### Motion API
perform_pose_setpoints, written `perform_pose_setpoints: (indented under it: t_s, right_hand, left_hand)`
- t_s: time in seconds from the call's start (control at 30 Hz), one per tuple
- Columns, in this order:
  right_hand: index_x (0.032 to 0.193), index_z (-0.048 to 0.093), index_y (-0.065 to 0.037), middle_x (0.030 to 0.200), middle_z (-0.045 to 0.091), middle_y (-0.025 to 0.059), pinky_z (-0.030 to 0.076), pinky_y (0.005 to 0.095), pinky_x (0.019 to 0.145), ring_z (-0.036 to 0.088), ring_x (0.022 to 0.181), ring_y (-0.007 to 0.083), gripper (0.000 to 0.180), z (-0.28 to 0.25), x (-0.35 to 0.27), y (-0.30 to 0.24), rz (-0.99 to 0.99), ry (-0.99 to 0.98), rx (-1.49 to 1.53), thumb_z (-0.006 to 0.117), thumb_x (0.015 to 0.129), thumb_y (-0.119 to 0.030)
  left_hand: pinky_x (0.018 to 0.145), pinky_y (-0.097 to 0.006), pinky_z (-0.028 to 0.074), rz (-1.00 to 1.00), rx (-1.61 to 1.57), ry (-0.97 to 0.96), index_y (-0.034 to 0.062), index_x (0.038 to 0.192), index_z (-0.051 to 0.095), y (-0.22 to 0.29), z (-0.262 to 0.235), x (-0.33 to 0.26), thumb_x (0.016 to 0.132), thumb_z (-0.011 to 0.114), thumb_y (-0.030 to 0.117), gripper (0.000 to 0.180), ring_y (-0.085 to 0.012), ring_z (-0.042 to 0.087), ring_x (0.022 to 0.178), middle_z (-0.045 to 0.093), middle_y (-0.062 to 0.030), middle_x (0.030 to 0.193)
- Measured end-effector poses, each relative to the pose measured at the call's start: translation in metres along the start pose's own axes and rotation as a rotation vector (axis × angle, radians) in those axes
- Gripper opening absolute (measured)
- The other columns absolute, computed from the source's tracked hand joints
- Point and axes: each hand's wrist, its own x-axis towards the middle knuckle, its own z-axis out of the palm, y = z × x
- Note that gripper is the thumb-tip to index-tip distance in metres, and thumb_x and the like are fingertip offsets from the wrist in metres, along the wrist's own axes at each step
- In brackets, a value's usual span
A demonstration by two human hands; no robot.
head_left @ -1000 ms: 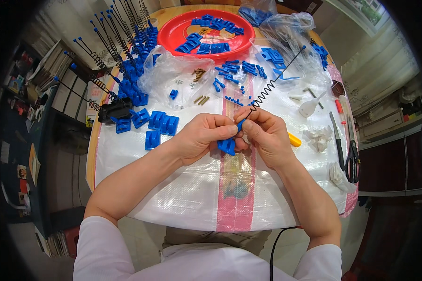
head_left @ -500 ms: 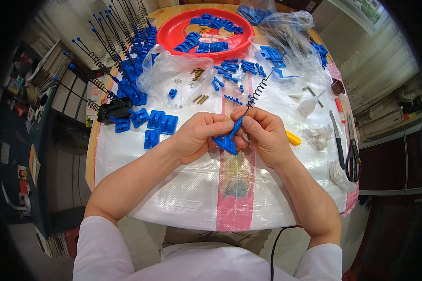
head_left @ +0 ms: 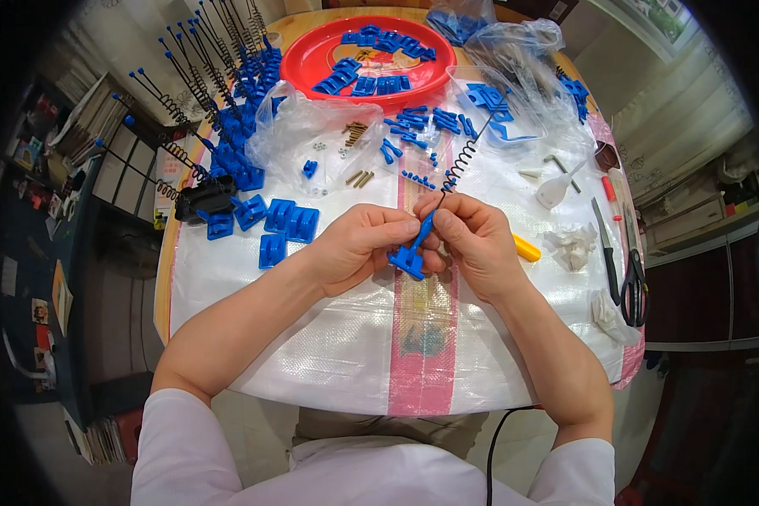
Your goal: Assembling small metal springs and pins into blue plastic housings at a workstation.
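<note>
White sheeting (head_left: 329,363) below; blue plastic piece (head_left: 408,261), slim-stemmed, bears coiled black wire (head_left: 461,164)

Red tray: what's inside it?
In the red tray: several blue plastic parts, grouped, with some of its patterned bottom visible between them. The bottom directly beneath the parts is covered, so can't be seen.

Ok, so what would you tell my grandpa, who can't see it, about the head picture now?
A person's left hand and right hand hold a blue plastic part with a black coiled wire, above a white woven sheet. Similar wire-topped blue parts crowd the far left; behind sits a red basin of blue pieces, with scissors at right.
</note>
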Motion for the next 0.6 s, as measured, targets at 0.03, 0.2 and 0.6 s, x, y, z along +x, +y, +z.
perform_pose_setpoints:
  t_s: [0.03,0.2,0.6]
  right_hand:
    - [0.107,0.066,0.001,0.089,0.064,0.0038,0.049,0.023,0.066,0.059,0.072,0.0079,0.016,0.001,0.0,0.0,-0.01,0.006,-0.012,0.063,0.1,-0.013]
    - [0.108,0.065,0.001,0.083,0.063,0.003,0.049,0.0242,0.065,0.059,0.07,0.0082,0.015,0.006,-0.002,-0.008,0.027,-0.014,0.022,0.062,0.1,-0.012]
    - [0.109,0.064,0.002,0.09,0.066,0.0041,0.05,0.0234,0.065,0.061,0.072,0.0082,0.016,0.004,-0.003,-0.006,0.043,-0.035,-0.005,0.062,0.099,-0.009]
  left_hand:
    - [0.087,-0.033,0.057,0.002,0.0,0.002,-0.0063,0.116,0.064,0.0,0.0,0.0,0.101,0.058,0.021,0.032,-0.0233,0.073,0.094,0.073,-0.0192,0.101]
    - [0.089,-0.035,0.057,-0.014,0.025,0.003,-0.0091,0.115,0.064,-0.001,-0.003,0.0,0.1,0.059,0.026,0.038,-0.0247,0.073,0.094,0.073,-0.0191,0.103]
    - [0.092,-0.036,0.056,0.004,0.041,0.008,-0.0067,0.114,0.063,0.0,-0.001,0.0,0.097,0.063,0.018,0.03,-0.0243,0.072,0.096,0.073,-0.0167,0.099]
